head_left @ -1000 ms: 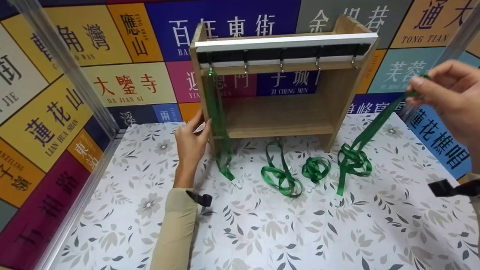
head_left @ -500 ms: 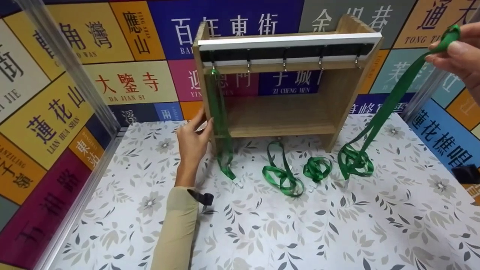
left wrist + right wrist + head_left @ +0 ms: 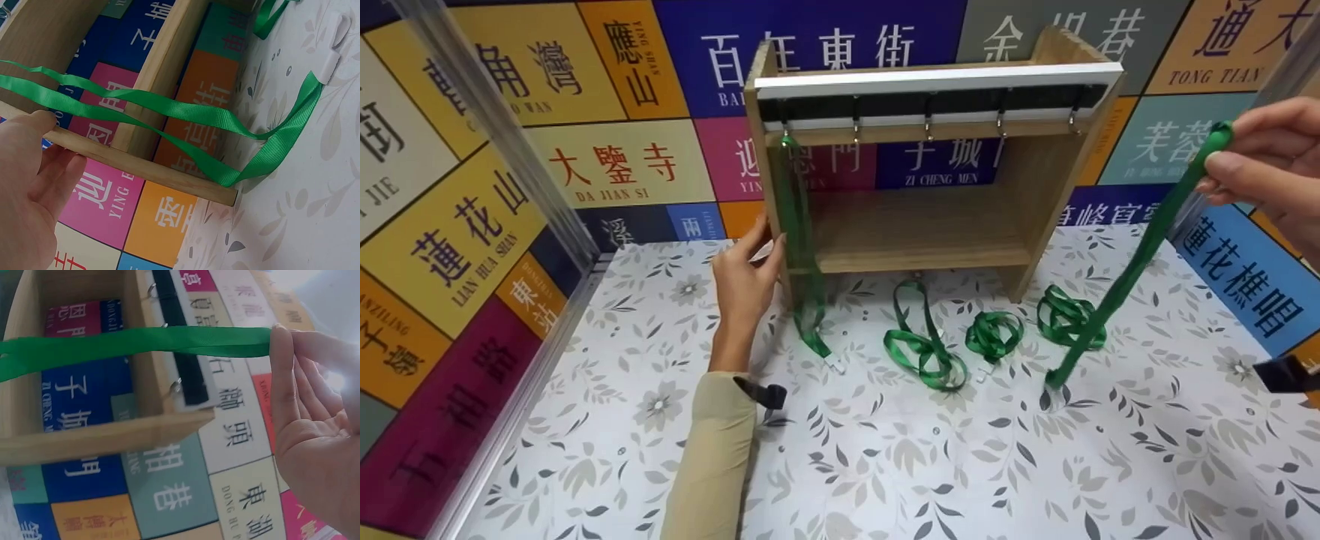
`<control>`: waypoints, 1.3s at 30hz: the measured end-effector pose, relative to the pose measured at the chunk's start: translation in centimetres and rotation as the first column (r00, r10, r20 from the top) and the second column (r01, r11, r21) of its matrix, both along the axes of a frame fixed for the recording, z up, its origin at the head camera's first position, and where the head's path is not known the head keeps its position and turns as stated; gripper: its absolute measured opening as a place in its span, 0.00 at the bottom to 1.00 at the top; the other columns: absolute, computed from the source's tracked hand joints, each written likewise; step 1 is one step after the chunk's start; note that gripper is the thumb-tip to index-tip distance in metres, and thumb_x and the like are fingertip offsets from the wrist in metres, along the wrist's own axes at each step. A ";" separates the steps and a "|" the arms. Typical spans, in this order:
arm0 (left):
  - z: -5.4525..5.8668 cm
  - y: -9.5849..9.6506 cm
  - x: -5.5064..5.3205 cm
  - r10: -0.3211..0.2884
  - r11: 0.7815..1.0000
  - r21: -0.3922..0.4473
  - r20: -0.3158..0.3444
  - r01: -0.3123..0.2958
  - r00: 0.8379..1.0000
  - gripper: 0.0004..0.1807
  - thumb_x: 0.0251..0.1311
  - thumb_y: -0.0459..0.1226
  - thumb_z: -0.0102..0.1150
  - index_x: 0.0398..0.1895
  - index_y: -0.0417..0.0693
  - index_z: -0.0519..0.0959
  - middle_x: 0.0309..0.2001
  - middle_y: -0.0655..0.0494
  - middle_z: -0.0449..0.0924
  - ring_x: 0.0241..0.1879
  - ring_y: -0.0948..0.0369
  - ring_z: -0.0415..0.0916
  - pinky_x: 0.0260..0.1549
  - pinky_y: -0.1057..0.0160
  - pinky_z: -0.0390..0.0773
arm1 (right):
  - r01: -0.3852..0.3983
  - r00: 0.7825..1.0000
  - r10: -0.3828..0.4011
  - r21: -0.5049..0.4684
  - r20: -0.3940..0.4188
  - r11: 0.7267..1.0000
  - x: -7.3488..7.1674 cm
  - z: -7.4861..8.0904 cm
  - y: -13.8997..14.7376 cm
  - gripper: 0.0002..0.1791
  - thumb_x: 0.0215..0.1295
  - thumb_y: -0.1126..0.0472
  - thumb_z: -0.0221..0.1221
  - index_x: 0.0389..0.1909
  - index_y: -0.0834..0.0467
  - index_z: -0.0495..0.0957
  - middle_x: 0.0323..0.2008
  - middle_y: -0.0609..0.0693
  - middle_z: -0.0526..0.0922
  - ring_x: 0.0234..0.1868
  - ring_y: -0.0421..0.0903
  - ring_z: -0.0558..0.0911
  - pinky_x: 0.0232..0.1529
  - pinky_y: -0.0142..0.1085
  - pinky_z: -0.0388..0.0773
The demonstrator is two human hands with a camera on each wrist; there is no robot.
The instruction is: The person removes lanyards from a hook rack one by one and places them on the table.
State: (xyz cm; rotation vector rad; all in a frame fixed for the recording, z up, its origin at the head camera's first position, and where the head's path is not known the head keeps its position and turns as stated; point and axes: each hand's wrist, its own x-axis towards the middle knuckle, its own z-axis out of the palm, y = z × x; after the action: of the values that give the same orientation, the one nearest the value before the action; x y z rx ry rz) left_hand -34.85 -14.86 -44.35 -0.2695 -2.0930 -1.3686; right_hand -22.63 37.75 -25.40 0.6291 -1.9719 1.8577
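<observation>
In the head view my left hand [image 3: 744, 289] grips the left side panel of a small wooden rack [image 3: 930, 255], thumb on one side and fingers on the other; the left wrist view shows this panel edge [image 3: 140, 165] too. My right hand [image 3: 1275, 172] pinches the top of a green lanyard [image 3: 1140, 259], which runs down taut to the table. Between thumb and fingers, the right wrist view shows the flat green ribbon [image 3: 230, 342]. Another green lanyard [image 3: 797, 225] hangs from the leftmost hook, its white clip [image 3: 336, 56] on the table.
Three more green lanyards lie bunched before the rack: a left one [image 3: 926, 360], a middle one [image 3: 994, 337] and a right one [image 3: 1061, 319]. Several metal hooks line a black strip [image 3: 892, 109]. A patterned cloth [image 3: 870, 465] covers the table; a sign-printed wall stands behind.
My right hand has raised the lanyard up and right, then lowered it slightly. The held lanyard has come apart from the right-hand bunch. The left hand stays on the rack.
</observation>
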 end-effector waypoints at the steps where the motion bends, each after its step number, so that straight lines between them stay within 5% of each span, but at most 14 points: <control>1: 0.0 0.0 0.0 0.000 1.000 0.002 -0.003 0.000 1.000 0.28 0.73 0.44 0.70 0.74 0.53 0.78 0.66 0.50 0.85 0.63 0.54 0.87 0.49 0.54 0.92 | 0.020 1.000 -0.021 0.041 0.014 0.999 -0.1 -0.2 0.3 0.16 0.74 0.77 0.60 0.60 0.66 0.77 0.42 0.54 0.91 0.34 0.45 0.89 0.36 0.23 0.87; 4: 0.0 0.0 -0.1 -0.001 1.000 0.003 -0.013 0.001 1.000 0.28 0.73 0.44 0.71 0.74 0.53 0.79 0.66 0.49 0.86 0.63 0.54 0.87 0.48 0.54 0.92 | 0.054 0.996 -0.064 0.159 0.061 0.986 -0.5 -0.8 1.1 0.17 0.74 0.76 0.60 0.61 0.66 0.78 0.41 0.52 0.92 0.32 0.44 0.89 0.32 0.24 0.85; 6: 0.0 0.1 -0.1 -0.008 1.000 0.004 -0.019 0.008 1.000 0.28 0.73 0.44 0.71 0.73 0.52 0.79 0.65 0.48 0.86 0.62 0.54 0.87 0.48 0.55 0.92 | 0.094 0.988 -0.125 0.291 0.089 0.952 -0.6 -1.3 1.6 0.16 0.75 0.75 0.61 0.61 0.64 0.79 0.40 0.48 0.92 0.30 0.43 0.89 0.29 0.25 0.83; 8: -0.1 0.1 -0.1 -0.014 1.000 0.005 -0.023 0.014 1.000 0.28 0.73 0.43 0.71 0.73 0.52 0.79 0.65 0.48 0.86 0.62 0.55 0.87 0.48 0.56 0.92 | 0.136 0.971 -0.207 0.439 0.117 0.888 -0.7 -1.9 2.1 0.14 0.77 0.70 0.62 0.60 0.61 0.80 0.38 0.43 0.92 0.29 0.41 0.88 0.28 0.27 0.81; 11: -0.1 0.1 -0.1 -0.022 1.000 0.012 -0.025 0.022 0.999 0.28 0.73 0.44 0.71 0.73 0.52 0.79 0.65 0.49 0.86 0.62 0.54 0.87 0.48 0.55 0.92 | 0.176 0.928 -0.346 0.662 0.135 0.729 -1.0 -2.9 2.4 0.12 0.78 0.61 0.64 0.57 0.58 0.81 0.33 0.34 0.90 0.29 0.39 0.86 0.27 0.28 0.80; 14: -0.1 0.1 -0.1 -0.019 1.000 0.014 -0.024 0.020 1.000 0.27 0.73 0.44 0.70 0.73 0.54 0.79 0.65 0.49 0.86 0.62 0.55 0.87 0.48 0.55 0.93 | 0.157 0.894 -0.424 0.782 0.147 0.604 -1.4 -3.7 2.4 0.15 0.78 0.56 0.65 0.57 0.60 0.82 0.31 0.36 0.89 0.29 0.39 0.85 0.28 0.28 0.81; 16: -0.1 0.1 -0.1 -0.016 1.000 0.010 -0.024 0.016 1.000 0.27 0.73 0.44 0.70 0.73 0.53 0.79 0.64 0.49 0.87 0.62 0.56 0.88 0.48 0.56 0.93 | 0.153 0.881 -0.453 0.824 0.137 0.546 -1.8 -4.2 2.3 0.15 0.79 0.57 0.65 0.57 0.63 0.81 0.33 0.44 0.90 0.29 0.40 0.85 0.28 0.28 0.82; 19: -0.2 0.0 -0.1 -0.014 1.000 0.008 -0.024 0.014 1.000 0.27 0.73 0.45 0.70 0.73 0.53 0.80 0.64 0.49 0.87 0.62 0.55 0.88 0.47 0.55 0.93 | 0.179 0.868 -0.485 0.844 0.106 0.505 -2.2 -4.9 2.2 0.12 0.78 0.63 0.64 0.54 0.66 0.82 0.39 0.62 0.89 0.29 0.48 0.89 0.27 0.24 0.82; 21: -0.2 0.0 0.0 -0.013 1.000 0.009 -0.022 0.014 1.000 0.28 0.73 0.45 0.70 0.73 0.53 0.79 0.64 0.50 0.87 0.62 0.55 0.88 0.48 0.54 0.93 | 0.218 0.861 -0.504 0.845 0.069 0.489 -2.3 -5.4 2.0 0.10 0.79 0.64 0.63 0.52 0.66 0.83 0.44 0.69 0.88 0.31 0.54 0.92 0.27 0.19 0.79; 24: -0.3 0.0 0.0 -0.014 1.000 0.008 -0.019 0.014 1.000 0.28 0.73 0.45 0.70 0.73 0.53 0.79 0.64 0.50 0.87 0.62 0.56 0.88 0.47 0.54 0.93 | 0.252 0.872 -0.488 0.824 0.034 0.508 -2.1 -6.3 1.5 0.11 0.80 0.60 0.63 0.52 0.63 0.85 0.47 0.70 0.88 0.33 0.43 0.92 0.31 0.11 0.73; 28: -0.2 0.1 0.0 -0.022 1.000 0.010 -0.018 0.022 1.000 0.28 0.73 0.45 0.70 0.74 0.54 0.79 0.65 0.51 0.87 0.62 0.56 0.88 0.48 0.55 0.93 | 0.199 0.928 -0.368 0.762 0.055 0.616 -1.2 -7.7 0.5 0.09 0.77 0.59 0.66 0.52 0.57 0.87 0.43 0.56 0.92 0.34 0.27 0.87 0.38 0.14 0.79; 33: -0.2 0.1 0.0 -0.021 1.000 0.016 0.005 0.021 1.000 0.28 0.74 0.47 0.69 0.74 0.57 0.78 0.66 0.53 0.86 0.63 0.57 0.87 0.50 0.54 0.92 | -0.033 0.974 -0.128 0.682 0.185 0.730 0.3 -9.6 0.1 0.07 0.75 0.67 0.67 0.50 0.59 0.86 0.37 0.47 0.91 0.33 0.44 0.90 0.35 0.33 0.90; 36: -0.2 0.0 0.0 -0.025 0.999 0.023 0.015 0.025 1.000 0.28 0.74 0.46 0.69 0.75 0.57 0.78 0.67 0.54 0.85 0.64 0.56 0.86 0.50 0.53 0.92 | -0.223 0.942 -0.010 0.648 0.336 0.728 0.5 -10.9 0.9 0.07 0.77 0.67 0.64 0.51 0.62 0.84 0.37 0.51 0.90 0.33 0.49 0.89 0.34 0.39 0.90; 39: -0.1 -0.1 0.0 -0.031 0.999 0.026 0.018 0.031 0.999 0.29 0.74 0.46 0.69 0.75 0.58 0.77 0.67 0.54 0.85 0.64 0.56 0.86 0.51 0.52 0.92 | -0.350 0.871 -0.009 0.634 0.491 0.689 0.2 -12.5 2.2 0.08 0.79 0.62 0.63 0.52 0.62 0.83 0.37 0.52 0.90 0.34 0.49 0.88 0.35 0.40 0.90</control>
State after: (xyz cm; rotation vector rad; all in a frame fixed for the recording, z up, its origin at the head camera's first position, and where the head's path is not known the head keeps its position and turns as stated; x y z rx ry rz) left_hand -34.89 -14.94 -44.46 -0.2806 -2.0928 -1.4200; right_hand -22.45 39.90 -37.93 0.6233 -3.1118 1.3497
